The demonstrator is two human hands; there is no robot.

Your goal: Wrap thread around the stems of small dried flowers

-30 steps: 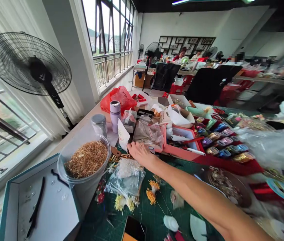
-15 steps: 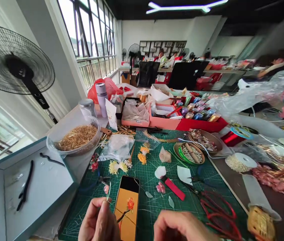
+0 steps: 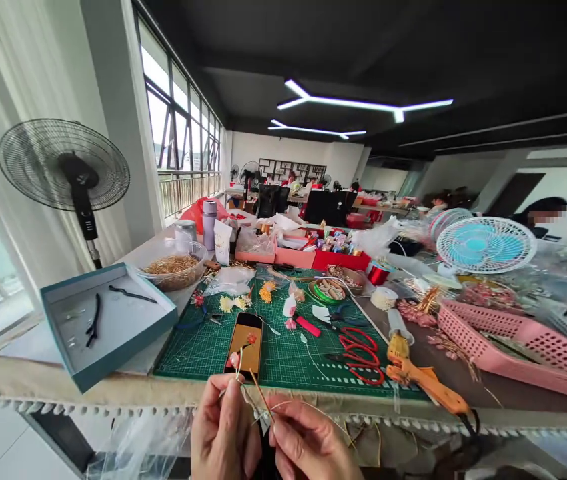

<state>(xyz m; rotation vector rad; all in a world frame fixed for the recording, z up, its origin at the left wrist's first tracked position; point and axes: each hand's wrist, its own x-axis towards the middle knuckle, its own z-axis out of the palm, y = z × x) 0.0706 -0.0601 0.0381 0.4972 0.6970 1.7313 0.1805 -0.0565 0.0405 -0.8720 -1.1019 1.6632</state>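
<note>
In my left hand [image 3: 226,427], thumb and fingers pinch the pale stems of a small pink flower [image 3: 235,360]. Close beside it, my right hand [image 3: 313,437] is closed on a thin brown stick [image 3: 260,392], its tip pointing up and left. A fine pale thread curves over the right fingers; where its ends go is hard to make out. Behind the flower a phone [image 3: 256,363] lies on the green cutting mat [image 3: 193,363], showing a picture of an orange-red flower. Red-handled scissors [image 3: 361,360], a pink flower piece [image 3: 290,324] and a leaf piece [image 3: 304,339] lie further right.
A shallow box [image 3: 128,333] with dark twigs stands left, before a tub of golden wires [image 3: 176,267]. Right are an orange glue gun [image 3: 428,383], a pink basket [image 3: 518,357] and a small fan [image 3: 486,245]. Spools fill a red box [image 3: 341,259]. People sit further back.
My view has tilted up and drawn back. My right hand has come in beside the left and now holds a thin brown stick. The pink flower stays in my left hand.
</note>
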